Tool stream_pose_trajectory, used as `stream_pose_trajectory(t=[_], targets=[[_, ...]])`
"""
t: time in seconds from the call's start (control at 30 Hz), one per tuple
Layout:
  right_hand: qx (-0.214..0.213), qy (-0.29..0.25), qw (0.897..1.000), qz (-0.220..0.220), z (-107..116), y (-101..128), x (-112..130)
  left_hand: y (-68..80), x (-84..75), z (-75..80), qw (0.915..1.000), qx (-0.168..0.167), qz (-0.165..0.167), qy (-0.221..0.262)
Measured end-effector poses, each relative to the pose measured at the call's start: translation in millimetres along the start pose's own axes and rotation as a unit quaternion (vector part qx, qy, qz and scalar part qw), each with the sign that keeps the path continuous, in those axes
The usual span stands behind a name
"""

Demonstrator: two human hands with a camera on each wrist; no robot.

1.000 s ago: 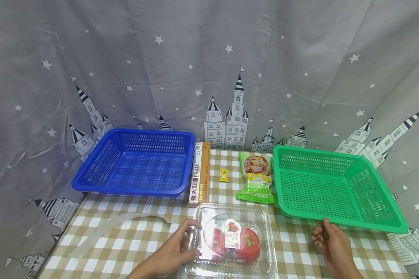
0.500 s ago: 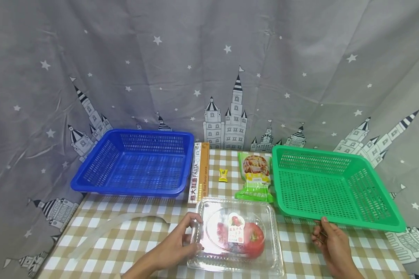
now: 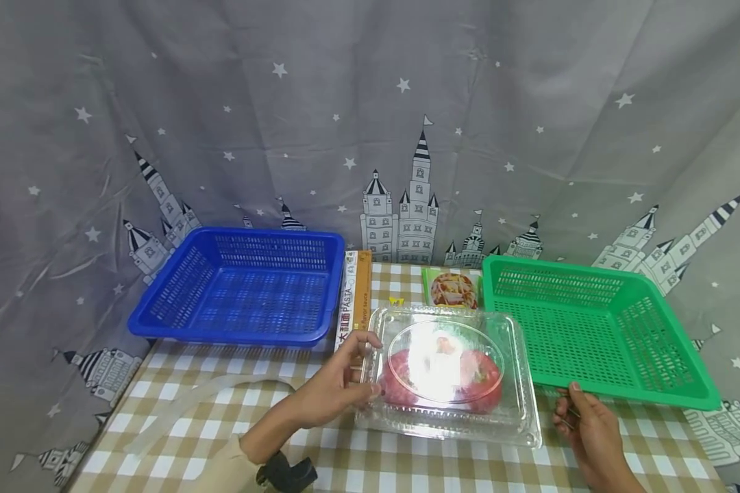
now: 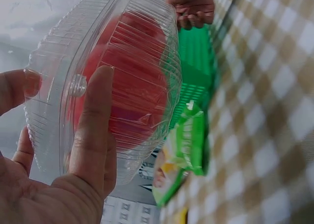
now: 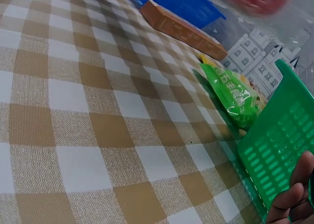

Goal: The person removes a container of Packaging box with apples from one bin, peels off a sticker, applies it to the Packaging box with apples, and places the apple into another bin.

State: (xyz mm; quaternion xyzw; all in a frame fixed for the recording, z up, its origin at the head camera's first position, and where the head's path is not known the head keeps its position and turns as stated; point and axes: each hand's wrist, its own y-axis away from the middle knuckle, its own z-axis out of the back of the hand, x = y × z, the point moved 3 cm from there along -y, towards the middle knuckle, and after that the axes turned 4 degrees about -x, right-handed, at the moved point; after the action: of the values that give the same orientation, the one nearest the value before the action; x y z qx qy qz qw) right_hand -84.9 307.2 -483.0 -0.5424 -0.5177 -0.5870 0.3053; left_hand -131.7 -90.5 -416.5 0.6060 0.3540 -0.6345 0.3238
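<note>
A clear plastic clamshell box (image 3: 521, 373) is tilted up off the table, and my left hand (image 3: 327, 397) grips it by its left edge. Through the lid show large red tomatoes (image 3: 484, 383) and a label washed out by glare. In the left wrist view, the thumb and fingers pinch the box's flange from both sides. My right hand (image 3: 595, 435) holds the near rim of the green basket (image 3: 610, 394), with its fingers curled under the edge. The box hangs just left of that basket, overlapping its left corner in the head view.
Behind the box lie a pasta box (image 3: 360, 294), a small yellow packet (image 3: 397, 301) and a green food bag (image 3: 453, 287), partly hidden. A blue basket (image 3: 234, 337) stands at the back left. A translucent strip (image 3: 203, 397) lies on the checked cloth.
My left hand has lifted the clamshell box from the table and moved it right and away from me, tilting it. The right hand stays at the green basket's rim.
</note>
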Motion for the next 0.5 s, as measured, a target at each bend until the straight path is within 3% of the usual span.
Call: stream_pose_trajectory(t=[0.23, 0.5], targets=[[-0.036, 0.001, 0.999, -0.033, 0.0, -1.0, -0.9, -44.6, -13.6, -8.3, 0.9997, -0.001, 0.009, -0.022], [-0.023, -0.016, 0.999, -0.022, 2.3, 0.1, -3.7, -102.9, -21.5, -34.5, 0.9994, 0.031, 0.008, 0.008]])
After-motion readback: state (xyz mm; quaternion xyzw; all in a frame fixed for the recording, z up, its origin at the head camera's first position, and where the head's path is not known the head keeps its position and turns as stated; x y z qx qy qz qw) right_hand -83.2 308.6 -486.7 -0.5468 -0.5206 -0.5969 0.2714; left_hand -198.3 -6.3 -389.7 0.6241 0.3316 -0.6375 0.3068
